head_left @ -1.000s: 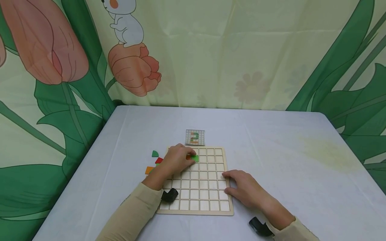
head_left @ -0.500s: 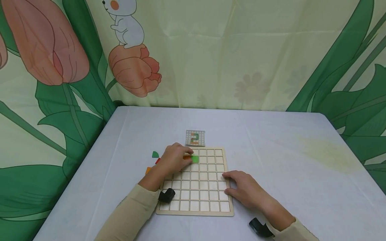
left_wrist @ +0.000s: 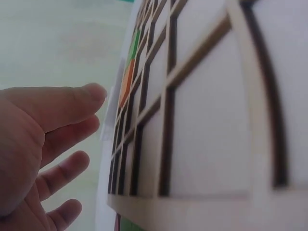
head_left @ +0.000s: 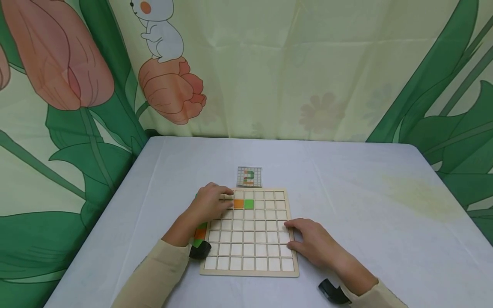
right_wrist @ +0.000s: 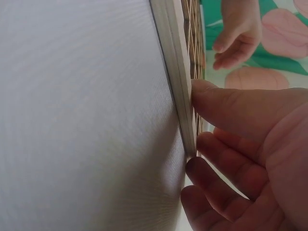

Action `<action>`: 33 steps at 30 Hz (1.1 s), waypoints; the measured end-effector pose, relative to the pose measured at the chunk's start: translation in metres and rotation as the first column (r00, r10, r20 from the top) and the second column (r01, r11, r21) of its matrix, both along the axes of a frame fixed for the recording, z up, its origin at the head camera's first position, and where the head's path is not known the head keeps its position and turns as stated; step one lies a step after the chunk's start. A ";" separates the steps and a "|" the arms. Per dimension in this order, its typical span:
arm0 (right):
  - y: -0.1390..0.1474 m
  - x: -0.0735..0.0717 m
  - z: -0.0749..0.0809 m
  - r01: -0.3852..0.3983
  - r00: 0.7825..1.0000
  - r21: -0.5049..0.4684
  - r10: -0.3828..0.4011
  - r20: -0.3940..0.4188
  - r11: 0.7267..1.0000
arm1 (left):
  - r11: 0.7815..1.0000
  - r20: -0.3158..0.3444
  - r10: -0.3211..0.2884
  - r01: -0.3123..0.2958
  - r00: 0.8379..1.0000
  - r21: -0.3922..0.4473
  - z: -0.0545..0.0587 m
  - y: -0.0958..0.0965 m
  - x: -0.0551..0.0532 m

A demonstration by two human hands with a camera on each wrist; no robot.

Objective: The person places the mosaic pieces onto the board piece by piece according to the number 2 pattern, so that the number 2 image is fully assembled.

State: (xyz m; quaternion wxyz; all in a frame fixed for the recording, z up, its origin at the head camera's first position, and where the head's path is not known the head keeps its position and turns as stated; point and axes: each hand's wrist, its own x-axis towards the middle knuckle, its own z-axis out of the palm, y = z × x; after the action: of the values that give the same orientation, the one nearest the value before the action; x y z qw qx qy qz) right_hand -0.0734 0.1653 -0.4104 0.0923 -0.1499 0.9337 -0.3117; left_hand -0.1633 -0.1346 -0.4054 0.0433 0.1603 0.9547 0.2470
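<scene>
A wooden grid board (head_left: pixel 250 272) lies on the table, with an orange square tile (head_left: pixel 239 204) and a green square tile (head_left: pixel 249 204) side by side in its upper cells. Over the board's upper left part hovers my left hand (head_left: pixel 208 204); its fingers are apart and hold nothing in the left wrist view (left_wrist: pixel 48 130). My right hand (head_left: pixel 313 239) rests its thumb and fingertips on the board's right edge, with relaxed fingers; the right wrist view shows the thumb (right_wrist: pixel 231 106) on the rim. More green and orange tiles (head_left: pixel 200 234) lie left of the board, partly hidden by the left arm.
A small card (head_left: pixel 249 177) with a printed grid and a coloured figure lies just beyond the board. White cloth (head_left: pixel 366 184) covers the table. A patterned curtain (head_left: pixel 308 68) hangs behind it. Each wrist carries a black camera (head_left: pixel 200 250).
My left hand has moved left from beside the green tile, uncovering the orange tile in its cell. The right hand has stayed at the board's edge.
</scene>
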 end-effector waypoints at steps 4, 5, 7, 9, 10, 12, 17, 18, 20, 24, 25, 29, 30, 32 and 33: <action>0.000 0.000 0.000 -0.003 1.000 0.002 0.003 -0.002 1.000 | 1.000 0.000 0.027 -0.027 1.000 0.004 -0.002 -0.008 0.001; 0.000 0.000 0.000 -0.005 1.000 0.002 0.005 -0.001 1.000 | 1.000 -0.006 0.027 -0.027 1.000 -0.002 -0.002 -0.010 0.001; 0.001 0.000 0.000 -0.004 1.000 0.003 0.004 0.004 1.000 | 0.999 -0.015 0.030 -0.030 0.999 -0.011 -0.002 -0.014 0.001; 0.001 0.000 0.001 -0.007 1.000 0.004 0.007 0.007 1.000 | 0.999 -0.013 0.035 -0.036 0.999 -0.019 -0.001 -0.018 0.001; 0.001 0.001 0.001 -0.009 1.000 0.003 0.009 0.006 1.000 | 0.999 -0.009 0.041 -0.041 0.999 -0.025 0.000 -0.020 0.001; 0.002 0.001 0.001 -0.009 1.000 0.001 0.009 0.007 1.000 | 0.998 0.005 0.060 -0.059 0.998 -0.028 0.001 -0.023 0.002; 0.003 0.002 0.001 -0.017 1.000 -0.011 0.017 0.000 1.000 | 0.995 0.024 0.096 -0.096 0.995 -0.011 0.003 -0.033 0.003; 0.003 0.002 0.001 -0.018 1.000 -0.012 0.018 -0.002 1.000 | 0.995 0.027 0.099 -0.099 0.995 -0.002 0.002 -0.035 0.003; 0.003 0.002 0.002 -0.019 1.000 -0.012 0.019 -0.005 1.000 | 0.994 0.033 0.109 -0.110 0.993 0.009 0.001 -0.040 0.003; 0.001 0.002 0.002 -0.006 1.000 0.000 0.006 0.004 1.000 | 0.990 0.057 0.140 -0.141 0.988 0.003 -0.001 -0.047 0.001; 0.000 0.002 0.002 -0.002 1.000 0.004 0.002 0.008 1.000 | 0.989 0.066 0.150 -0.150 0.986 -0.005 -0.002 -0.049 0.001; -0.002 0.001 0.002 0.017 1.000 0.022 -0.018 0.023 1.000 | 0.984 0.106 0.178 -0.176 0.978 -0.025 -0.003 -0.053 0.000; -0.002 0.001 0.002 0.019 1.000 0.025 -0.019 0.023 1.000 | 0.984 0.113 0.179 -0.176 0.977 -0.030 -0.003 -0.054 0.000; -0.003 0.001 0.003 0.021 0.999 0.024 -0.022 0.024 0.999 | 0.984 0.116 0.177 -0.174 0.977 -0.039 -0.002 -0.056 0.000; -0.003 0.001 0.003 0.022 0.999 0.025 -0.023 0.025 0.999 | 0.985 0.116 0.174 -0.169 0.978 -0.045 -0.002 -0.057 0.000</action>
State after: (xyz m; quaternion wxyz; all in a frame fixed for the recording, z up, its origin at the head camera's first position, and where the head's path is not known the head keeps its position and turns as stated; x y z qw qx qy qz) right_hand -0.0724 0.1625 -0.4078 0.1023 -0.1343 0.9379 -0.3030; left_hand -0.1637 -0.1915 -0.4074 0.0815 0.0616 0.9649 0.2420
